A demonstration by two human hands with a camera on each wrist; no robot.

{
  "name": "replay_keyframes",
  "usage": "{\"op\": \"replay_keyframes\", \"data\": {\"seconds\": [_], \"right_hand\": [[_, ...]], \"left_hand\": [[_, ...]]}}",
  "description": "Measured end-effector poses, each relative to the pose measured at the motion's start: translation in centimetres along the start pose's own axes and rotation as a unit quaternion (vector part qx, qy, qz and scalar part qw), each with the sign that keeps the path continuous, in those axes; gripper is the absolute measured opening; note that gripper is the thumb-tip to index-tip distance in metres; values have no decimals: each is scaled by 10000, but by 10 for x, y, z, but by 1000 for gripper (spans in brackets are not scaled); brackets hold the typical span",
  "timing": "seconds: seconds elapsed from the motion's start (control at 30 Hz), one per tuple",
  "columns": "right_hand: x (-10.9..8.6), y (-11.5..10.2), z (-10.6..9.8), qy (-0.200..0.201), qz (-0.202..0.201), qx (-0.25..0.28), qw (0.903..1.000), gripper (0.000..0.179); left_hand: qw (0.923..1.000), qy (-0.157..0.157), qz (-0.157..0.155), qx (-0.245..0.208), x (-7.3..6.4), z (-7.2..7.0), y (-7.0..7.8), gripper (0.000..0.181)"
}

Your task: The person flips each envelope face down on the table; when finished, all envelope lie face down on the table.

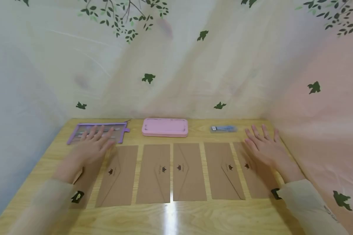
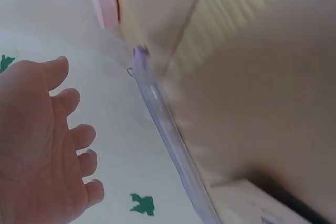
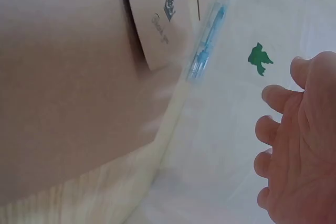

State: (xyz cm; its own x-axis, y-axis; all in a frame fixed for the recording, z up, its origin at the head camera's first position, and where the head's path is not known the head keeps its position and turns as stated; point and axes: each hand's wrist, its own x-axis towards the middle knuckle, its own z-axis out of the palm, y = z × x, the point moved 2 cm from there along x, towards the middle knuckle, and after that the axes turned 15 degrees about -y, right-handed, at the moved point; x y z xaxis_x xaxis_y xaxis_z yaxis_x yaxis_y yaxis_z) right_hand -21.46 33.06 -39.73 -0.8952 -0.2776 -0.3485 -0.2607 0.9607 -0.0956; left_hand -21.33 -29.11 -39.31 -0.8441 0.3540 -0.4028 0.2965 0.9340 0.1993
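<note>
Several brown paper envelopes lie side by side in a row on the table; one is the middle envelope (image 1: pixel 154 176), another the envelope (image 1: pixel 189 176) beside it. My left hand (image 1: pixel 89 148) is spread over the leftmost envelope (image 1: pixel 86 192) and the near edge of a clear zip pouch (image 1: pixel 122 137) with purple trim. Over the rightmost envelope (image 1: pixel 261 182) my right hand (image 1: pixel 263 148) is held with fingers spread. Both wrist views show the palms off the surface, holding nothing. Each hand and sleeve partly hides the envelope beneath it.
A pink pencil case (image 1: pixel 164 127) stands at the back middle of the wooden table (image 1: pixel 153 218). Right of it lies a blue pen-like item (image 1: pixel 223 128) in clear packaging. A pale cloth (image 1: pixel 176 65) with leaf and bird prints hangs behind and along the sides.
</note>
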Motion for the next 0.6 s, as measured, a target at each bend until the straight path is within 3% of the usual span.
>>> {"op": "replay_keyframes", "data": {"seconds": [0.1,0.23,0.43,0.6], "right_hand": [[-1,1,-4,29,5,-77,10000,68],[-3,0,-11,276,-77,-260,9993,67],[-14,-14,-20,656,-242,-493,9963,72],[-28,-24,-26,977,-341,-175,9945,79]], "left_hand": [[9997,137,217,15,15,-3,17,69],[9988,288,402,-38,37,-8,50,70],[9964,361,765,-14,64,-8,113,67],[9894,308,1409,-165,82,-4,166,68]]}}
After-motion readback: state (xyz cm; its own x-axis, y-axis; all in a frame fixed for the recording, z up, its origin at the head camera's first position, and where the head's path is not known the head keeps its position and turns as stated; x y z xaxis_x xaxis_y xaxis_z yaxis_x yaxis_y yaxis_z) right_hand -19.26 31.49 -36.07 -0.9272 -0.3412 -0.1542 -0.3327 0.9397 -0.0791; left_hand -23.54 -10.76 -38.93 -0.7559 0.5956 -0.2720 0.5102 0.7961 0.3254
